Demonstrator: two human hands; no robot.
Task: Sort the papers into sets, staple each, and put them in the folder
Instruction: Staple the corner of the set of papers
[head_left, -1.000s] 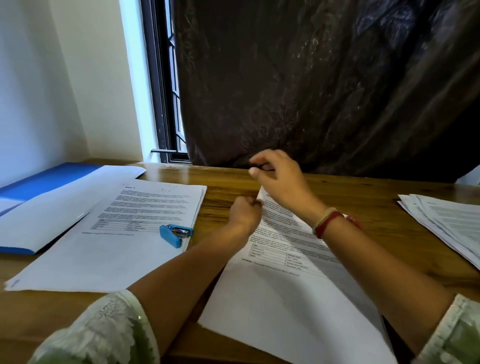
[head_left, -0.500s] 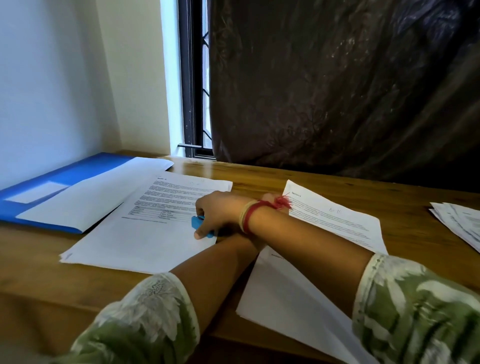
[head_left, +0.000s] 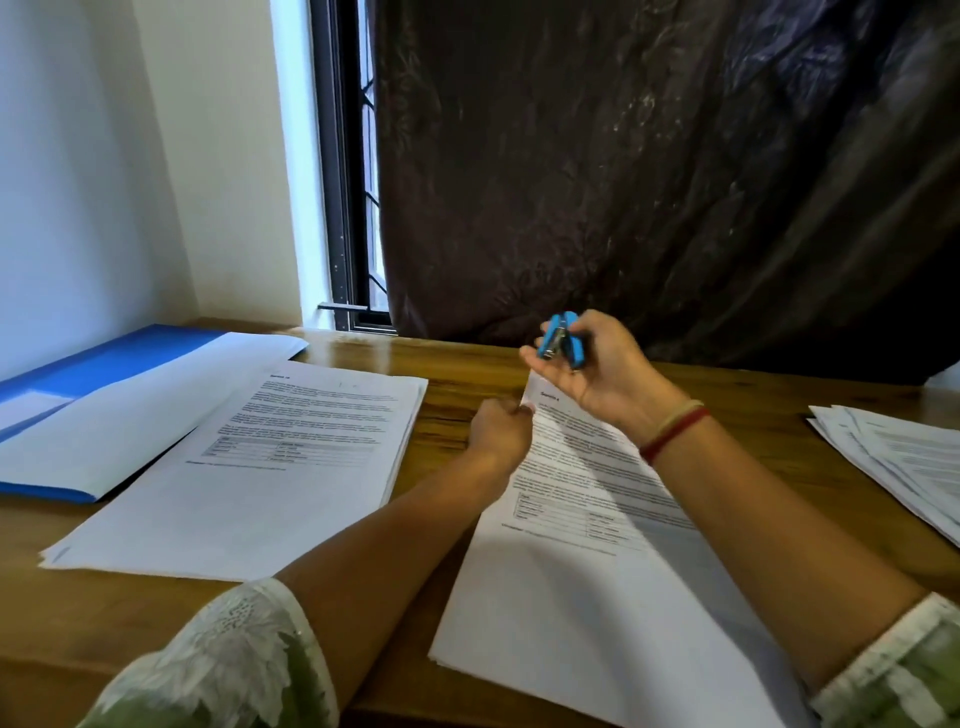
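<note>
A set of printed papers (head_left: 566, 545) lies on the wooden table in front of me. My left hand (head_left: 501, 428) pinches its top left corner. Just above that corner my right hand (head_left: 597, 364) holds a small blue stapler (head_left: 561, 340) in the air, its jaws pointing towards me. A second paper set (head_left: 270, 467) lies to the left. Beyond it lies an open blue folder (head_left: 104, 358) with white sheets (head_left: 130, 415) on it. More loose papers (head_left: 904, 457) lie at the right edge.
The wooden table (head_left: 457, 395) runs along a wall with a window (head_left: 353, 208) and a dark curtain (head_left: 649, 182) behind it. A white wall stands at the left.
My right hand reached across to the left paper set, picked up the blue stapler and carried it back over the top corner of the middle set. My left hand stayed on that corner.
</note>
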